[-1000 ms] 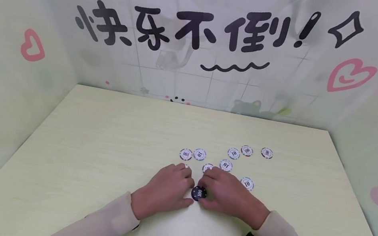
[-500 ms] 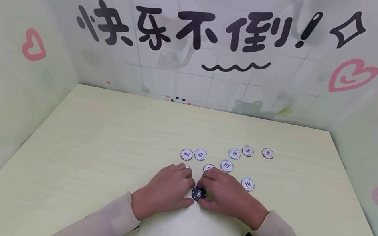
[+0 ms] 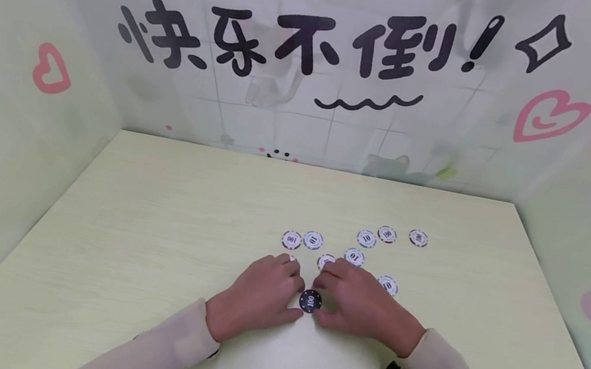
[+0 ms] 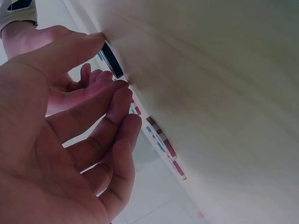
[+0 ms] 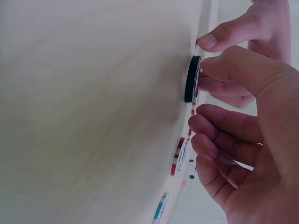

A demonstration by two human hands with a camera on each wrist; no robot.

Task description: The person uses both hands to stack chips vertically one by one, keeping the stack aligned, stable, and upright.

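A black poker chip [image 3: 310,301] marked 100 lies face up on the table between my two hands. My left hand [image 3: 265,294] rests beside its left edge, fingers loosely bent and thumb apart from them. From the other side my right hand [image 3: 361,301] frames the chip, its thumb and index finger spread apart. In the right wrist view, the right thumb is close at the rim of the black chip [image 5: 192,79], and the other fingers are bent away from it. Past the left fingertips a white chip [image 3: 293,259] peeks out, mostly hidden.
Several white chips marked 10 or 100 lie scattered beyond the hands, among them a chip [image 3: 291,240] at the left and another chip [image 3: 418,238] at the far right. One chip [image 3: 388,285] sits just behind the right wrist. A printed cloth wall [image 3: 280,132] borders the table's back.
My right hand has shifted slightly to the right, its thumb and index finger drawing off the black chip, which now shows whole. The left hand has stayed in place.
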